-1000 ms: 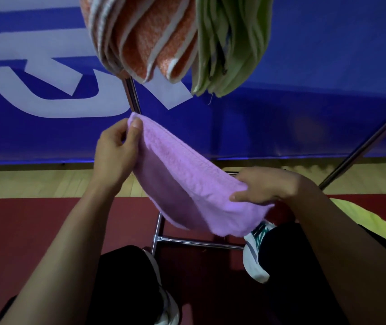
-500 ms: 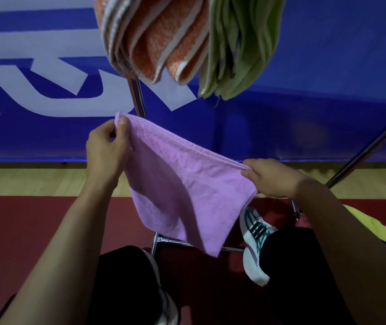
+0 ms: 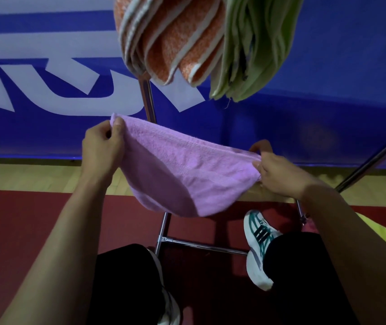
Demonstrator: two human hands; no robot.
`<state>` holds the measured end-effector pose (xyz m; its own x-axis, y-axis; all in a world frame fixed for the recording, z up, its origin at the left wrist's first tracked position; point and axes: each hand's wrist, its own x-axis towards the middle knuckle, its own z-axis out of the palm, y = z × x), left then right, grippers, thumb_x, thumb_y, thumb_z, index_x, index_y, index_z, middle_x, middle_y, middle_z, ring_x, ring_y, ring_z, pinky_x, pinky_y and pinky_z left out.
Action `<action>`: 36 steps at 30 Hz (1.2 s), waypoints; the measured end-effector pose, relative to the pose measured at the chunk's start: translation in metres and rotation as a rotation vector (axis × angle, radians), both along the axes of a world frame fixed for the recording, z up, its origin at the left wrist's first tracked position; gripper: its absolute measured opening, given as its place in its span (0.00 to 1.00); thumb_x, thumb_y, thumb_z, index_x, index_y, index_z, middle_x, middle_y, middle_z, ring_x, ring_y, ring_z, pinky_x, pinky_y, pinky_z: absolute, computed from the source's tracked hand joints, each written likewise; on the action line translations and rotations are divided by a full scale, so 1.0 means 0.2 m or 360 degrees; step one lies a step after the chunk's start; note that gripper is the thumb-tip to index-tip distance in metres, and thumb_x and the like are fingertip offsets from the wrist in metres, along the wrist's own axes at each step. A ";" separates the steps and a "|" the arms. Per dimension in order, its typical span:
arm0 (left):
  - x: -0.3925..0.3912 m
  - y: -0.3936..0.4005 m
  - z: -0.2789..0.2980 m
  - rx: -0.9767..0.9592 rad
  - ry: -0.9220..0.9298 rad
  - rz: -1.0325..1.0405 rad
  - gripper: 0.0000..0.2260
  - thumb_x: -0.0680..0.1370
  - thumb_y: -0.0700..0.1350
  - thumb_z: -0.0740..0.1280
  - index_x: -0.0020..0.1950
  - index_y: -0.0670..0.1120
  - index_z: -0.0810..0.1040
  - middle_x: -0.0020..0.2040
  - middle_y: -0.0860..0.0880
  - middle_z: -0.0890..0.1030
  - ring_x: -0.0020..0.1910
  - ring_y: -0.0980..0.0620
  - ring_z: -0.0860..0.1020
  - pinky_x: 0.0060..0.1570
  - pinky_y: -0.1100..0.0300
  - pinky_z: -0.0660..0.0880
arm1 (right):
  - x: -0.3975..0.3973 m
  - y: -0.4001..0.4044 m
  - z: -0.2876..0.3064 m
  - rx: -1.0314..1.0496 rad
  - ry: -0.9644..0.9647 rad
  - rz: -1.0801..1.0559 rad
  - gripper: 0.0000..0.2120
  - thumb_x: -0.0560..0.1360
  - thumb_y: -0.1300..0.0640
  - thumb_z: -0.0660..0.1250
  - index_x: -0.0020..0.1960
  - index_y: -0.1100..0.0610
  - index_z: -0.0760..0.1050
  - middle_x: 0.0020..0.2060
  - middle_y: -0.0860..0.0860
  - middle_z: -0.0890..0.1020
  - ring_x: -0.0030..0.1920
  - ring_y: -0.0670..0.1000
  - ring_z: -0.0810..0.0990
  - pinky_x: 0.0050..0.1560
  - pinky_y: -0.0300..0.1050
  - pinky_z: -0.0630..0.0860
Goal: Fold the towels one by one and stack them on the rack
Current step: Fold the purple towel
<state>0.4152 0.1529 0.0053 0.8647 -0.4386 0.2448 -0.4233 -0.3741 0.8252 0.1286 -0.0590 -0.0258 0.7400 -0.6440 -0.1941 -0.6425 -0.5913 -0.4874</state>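
Under you lies a dark red floor mat (image 3: 23,231), edged at its far side by a strip of pale wooden flooring (image 3: 34,177); behind that stands a blue banner wall with large white lettering (image 3: 46,90). The chrome tube rack (image 3: 148,102) rises in front of you, its upright running down to a cross bar (image 3: 206,247) near your feet; over its top hang a folded orange towel with white stripes (image 3: 173,43) and, just beside it to the right, a bunched light green towel (image 3: 253,48). Your left hand (image 3: 100,151) pinches one upper corner of the lilac terry towel (image 3: 182,174); your right hand (image 3: 278,174) grips the opposite corner, fingers curled; the towel hangs doubled between them, in the air, below the hung towels. Your white and green trainer (image 3: 258,242) rests on the mat beside the cross bar; a yellow cloth (image 3: 384,238) lies at the right edge.
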 end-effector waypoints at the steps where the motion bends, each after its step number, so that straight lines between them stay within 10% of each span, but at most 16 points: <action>1: 0.00 0.00 0.00 0.0003 0.0013 0.0004 0.29 0.83 0.62 0.58 0.43 0.35 0.72 0.35 0.44 0.69 0.35 0.48 0.70 0.38 0.37 0.79 | 0.01 0.01 0.01 0.0013 -0.0012 -0.0005 0.11 0.83 0.61 0.56 0.60 0.49 0.57 0.37 0.53 0.77 0.40 0.58 0.79 0.42 0.53 0.71; 20: 0.04 0.04 -0.02 0.0045 -0.0163 0.0039 0.26 0.86 0.58 0.57 0.39 0.39 0.72 0.33 0.45 0.69 0.32 0.50 0.66 0.34 0.56 0.62 | -0.02 0.05 0.04 -0.0018 -0.0151 0.0223 0.08 0.77 0.47 0.73 0.45 0.48 0.77 0.29 0.42 0.84 0.33 0.37 0.80 0.39 0.34 0.71; 36: 0.08 0.04 -0.04 0.0055 -0.0114 0.0024 0.30 0.83 0.64 0.58 0.43 0.36 0.73 0.34 0.43 0.70 0.34 0.48 0.69 0.38 0.52 0.67 | -0.03 0.03 0.00 -0.0017 -0.0084 0.0124 0.09 0.81 0.49 0.68 0.46 0.50 0.71 0.31 0.42 0.86 0.35 0.37 0.81 0.42 0.44 0.74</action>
